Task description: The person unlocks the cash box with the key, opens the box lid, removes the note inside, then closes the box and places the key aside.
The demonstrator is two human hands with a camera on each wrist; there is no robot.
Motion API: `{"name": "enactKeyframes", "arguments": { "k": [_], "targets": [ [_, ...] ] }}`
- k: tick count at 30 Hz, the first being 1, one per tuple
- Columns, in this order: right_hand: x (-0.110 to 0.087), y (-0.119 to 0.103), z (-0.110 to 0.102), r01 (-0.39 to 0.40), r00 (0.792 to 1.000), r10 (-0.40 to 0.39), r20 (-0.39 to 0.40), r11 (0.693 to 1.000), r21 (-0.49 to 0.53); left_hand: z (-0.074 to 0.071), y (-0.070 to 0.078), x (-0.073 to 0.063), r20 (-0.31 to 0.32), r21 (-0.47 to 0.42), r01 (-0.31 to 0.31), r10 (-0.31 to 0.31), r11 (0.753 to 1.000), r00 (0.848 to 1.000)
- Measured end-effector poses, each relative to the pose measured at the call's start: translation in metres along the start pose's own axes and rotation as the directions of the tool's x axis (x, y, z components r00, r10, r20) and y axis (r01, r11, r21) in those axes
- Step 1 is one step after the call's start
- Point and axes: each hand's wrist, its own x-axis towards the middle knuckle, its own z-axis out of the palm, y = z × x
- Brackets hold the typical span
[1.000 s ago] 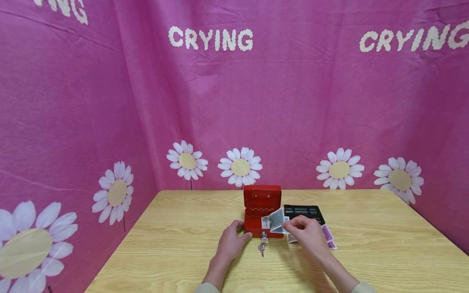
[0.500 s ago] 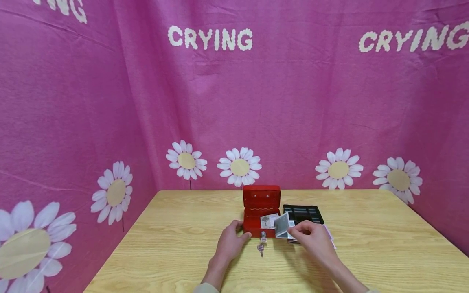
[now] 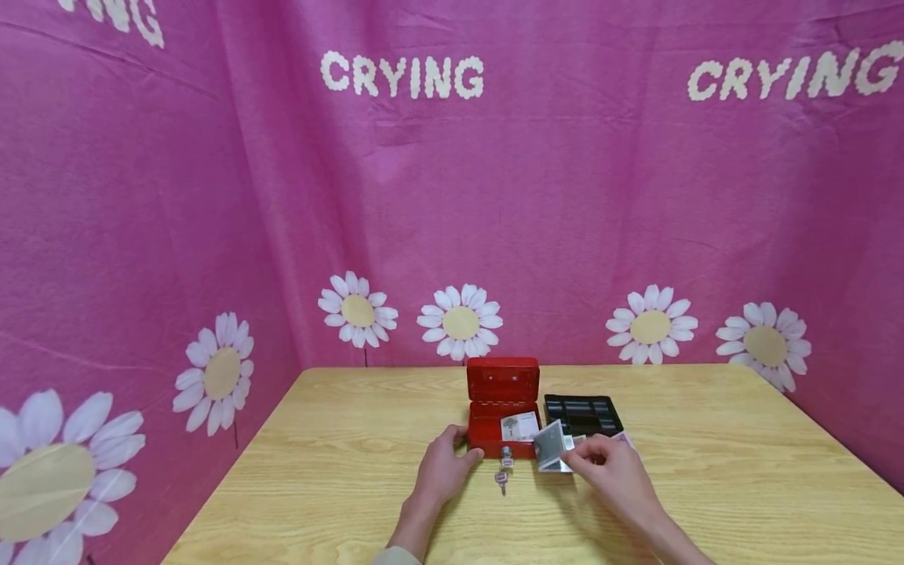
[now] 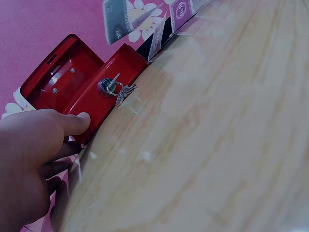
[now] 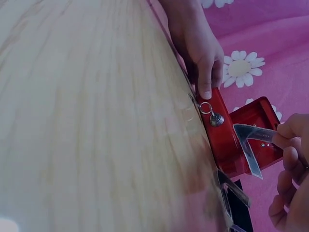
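A red cash box stands on the table with its lid raised. My left hand holds its front left corner, thumb on the front wall, the other fingers at the side. A pale banknote lies inside the box. My right hand pinches a folded grey-green banknote between thumb and forefinger, just off the box's right front corner. In the right wrist view, this folded note opens in a V shape. Keys hang on a ring from the front lock.
To the right of the box lies a black compartment tray. Purple banknotes lie by it, partly hidden behind the right hand in the head view. A pink curtain with daisies backs the wooden table.
My right hand has drawn the folded banknote rightward and slightly toward me, away from over the box. The pale note in the box shows more fully. My left hand stays at the corner.
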Motion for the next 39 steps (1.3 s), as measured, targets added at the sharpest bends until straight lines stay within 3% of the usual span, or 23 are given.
{"name": "enactKeyframes", "arguments": {
  "k": [6,12,30,39],
  "targets": [
    [-0.004,0.006,-0.005,-0.022,1.0,0.023,0.003,0.997,-0.071,0.0,0.0,0.0,0.002,-0.006,-0.002,0.002,1.0,1.0],
    [-0.006,0.009,-0.009,-0.096,0.993,0.101,0.053,0.991,-0.09,-0.001,0.0,0.0,-0.001,0.007,-0.008,0.008,1.0,1.0],
    [-0.01,0.019,-0.015,-0.115,0.986,0.128,0.105,0.985,-0.128,0.001,0.002,0.001,-0.013,0.005,0.038,-0.038,0.999,0.999],
    [-0.011,0.019,-0.017,-0.135,0.98,0.152,0.129,0.982,-0.134,0.001,0.001,0.001,-0.016,0.006,0.023,-0.023,1.0,1.0]
  ]
}}
